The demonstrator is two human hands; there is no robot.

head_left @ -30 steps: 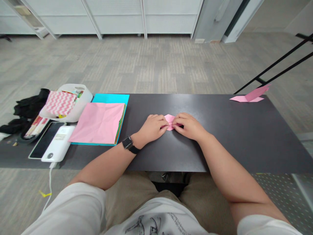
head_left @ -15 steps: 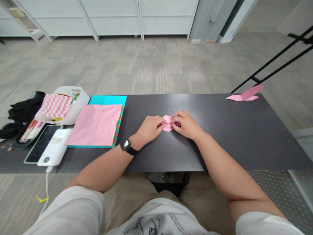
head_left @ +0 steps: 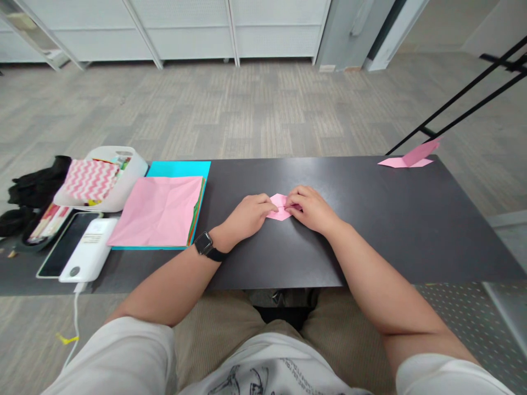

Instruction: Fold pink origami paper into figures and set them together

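A small folded piece of pink paper [head_left: 280,213] lies on the dark table, between my two hands. My left hand [head_left: 254,213] has its fingers pressed together on the paper's left edge. On the right side, my right hand [head_left: 309,207] pinches the same paper between thumb and fingers. A crease or slit runs across the paper's middle; its outer edges are partly hidden under my fingertips.
Pink sheets [head_left: 158,211] top a paper stack at left, beside a white basket [head_left: 134,181], a power bank [head_left: 88,249] with a cable, and a phone [head_left: 61,247]. A folded pink paper figure [head_left: 415,156] stands at the table's [head_left: 411,219] far right corner.
My left hand has slid slightly left, baring more of the paper's left part. My right hand keeps its pinch. The whole view has shifted a little.
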